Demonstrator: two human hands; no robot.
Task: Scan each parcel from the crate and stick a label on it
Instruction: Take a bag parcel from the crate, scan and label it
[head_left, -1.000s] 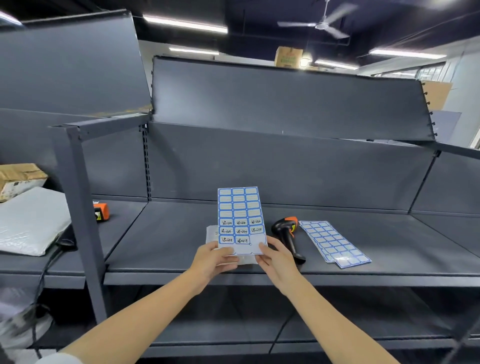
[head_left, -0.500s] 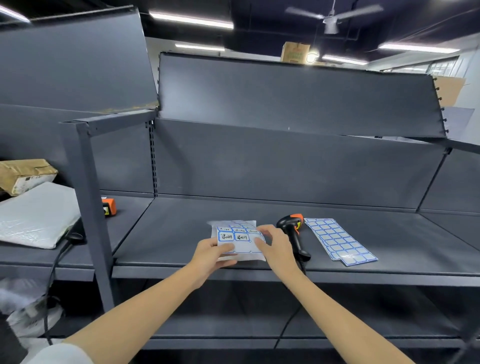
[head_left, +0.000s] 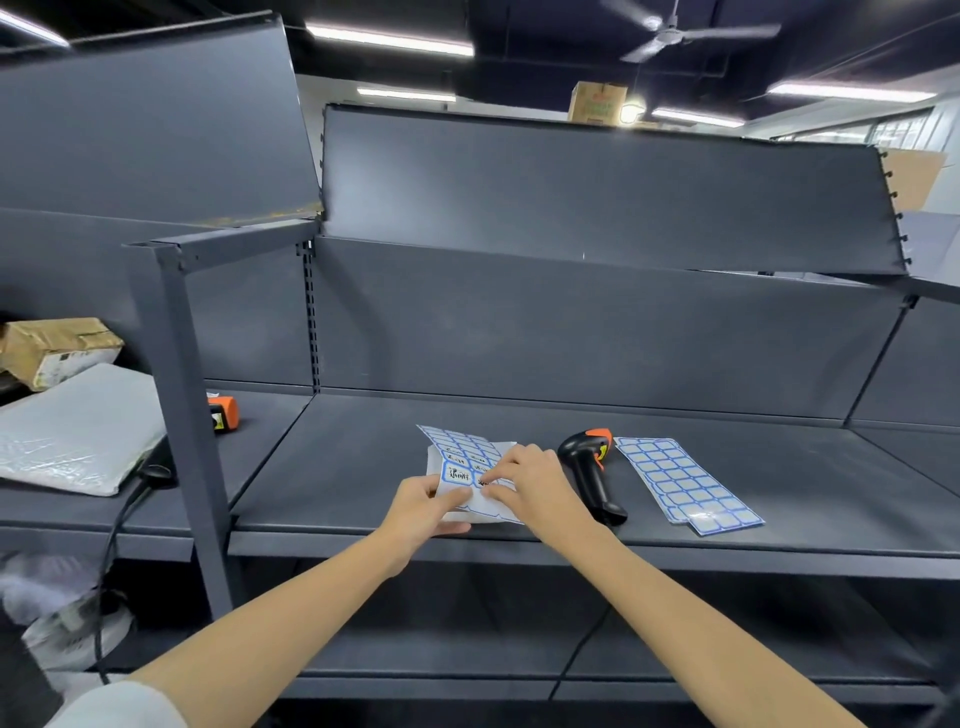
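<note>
- Label sheet (head_left: 457, 457) with blue-bordered stickers lies low at centre frame on the dark shelf (head_left: 337, 467), on top of a small white parcel (head_left: 498, 452); most of the parcel is hidden under the sheet and both hands.
- Left hand (head_left: 423, 504) pinches the sheet's near left edge, thumb on top, fingers curled beneath it.
- Right hand (head_left: 535, 483) rests on the sheet's right part with fingertips bent down, pinching at a sticker; the sticker itself is covered by the fingers, so whether it is lifted cannot be told.
- Handwriting on the near stickers is too small to read.
- Black and orange scanner (head_left: 592, 473) lies just right of the right hand, handle toward the shelf edge; its cable drops out of sight below.
- Second sheet (head_left: 680, 483) of blank blue-framed labels lies flat right of the scanner.
- At left frame, 1 white padded mailer (head_left: 78, 431) is cut off by the frame edge and by the upright post (head_left: 182, 395).
- Behind the post an orange and black device (head_left: 223, 413) is half hidden.
- Farther left, a brown box (head_left: 57, 348) is cropped by the frame.
</note>
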